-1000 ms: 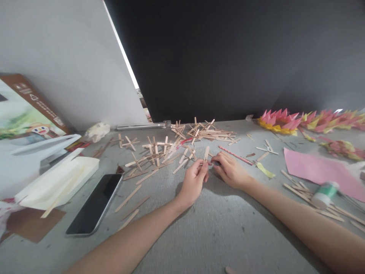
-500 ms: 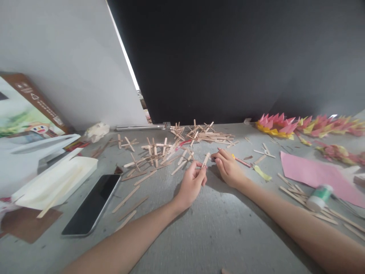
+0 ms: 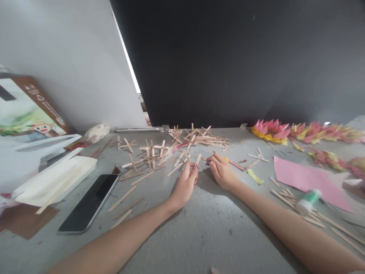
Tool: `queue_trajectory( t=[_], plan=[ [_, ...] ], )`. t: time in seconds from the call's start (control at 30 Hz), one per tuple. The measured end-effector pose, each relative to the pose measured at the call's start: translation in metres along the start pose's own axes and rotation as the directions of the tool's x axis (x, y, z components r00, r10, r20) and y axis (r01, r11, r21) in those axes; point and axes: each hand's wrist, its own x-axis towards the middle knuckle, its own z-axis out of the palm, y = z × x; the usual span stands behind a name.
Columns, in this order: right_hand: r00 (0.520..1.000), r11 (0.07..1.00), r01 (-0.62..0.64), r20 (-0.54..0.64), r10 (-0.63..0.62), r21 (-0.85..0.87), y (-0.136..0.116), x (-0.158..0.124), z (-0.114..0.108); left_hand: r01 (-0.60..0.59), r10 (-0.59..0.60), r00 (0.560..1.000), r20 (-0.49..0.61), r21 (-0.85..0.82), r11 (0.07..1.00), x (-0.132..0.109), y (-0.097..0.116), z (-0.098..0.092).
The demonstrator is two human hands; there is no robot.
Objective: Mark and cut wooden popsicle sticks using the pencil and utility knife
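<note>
My left hand (image 3: 186,183) is closed around the lower end of a wooden craft stick (image 3: 198,160), whose rounded tip points up and away from me. Just to its right, my right hand (image 3: 224,171) rests near the tabletop with its fingers curled in a pinch. A small dark bit shows at those fingertips, too hidden to name. Right behind the hands lie loose craft sticks and several sticks joined into crosses (image 3: 152,154). A pencil (image 3: 236,165) lies beyond my right wrist, beside a yellow paper strip (image 3: 255,176).
On the left are a phone (image 3: 88,203), a white paper tray (image 3: 57,182) and a printed bag (image 3: 34,106). To the right lie a pink sheet (image 3: 308,179), a white-and-green bottle (image 3: 308,201), more sticks and folded-paper pieces (image 3: 270,131). A dark panel (image 3: 228,64) stands behind.
The whole view has shifted slightly, so both hands and the table things appear a little further left. My left hand still holds the stick, and the right fingers stay pinched.
</note>
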Motion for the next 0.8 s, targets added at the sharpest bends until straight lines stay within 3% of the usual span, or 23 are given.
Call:
queue_trajectory(
  t=[0.13, 0.4, 0.8],
  plan=[
    [1.0, 1.0, 0.005, -0.016, -0.005, -0.001, -0.0025, 0.0025, -0.002, -0.03, 0.029, 0.998, 0.053, 0.02, 0.999, -0.0013, 0.0032, -0.0012],
    [1.0, 1.0, -0.001, -0.029, 0.0, -0.009, -0.0007, 0.0066, -0.0018, -0.047, 0.046, 0.999, -0.015, -0.027, 0.999, 0.0028, -0.006, -0.0005],
    [0.999, 0.998, -0.013, -0.05, 0.01, -0.061, 0.0005, 0.0096, -0.0002, -0.025, 0.027, 0.999, 0.025, -0.081, 0.996, 0.0071, -0.0048, 0.0002]
  ],
)
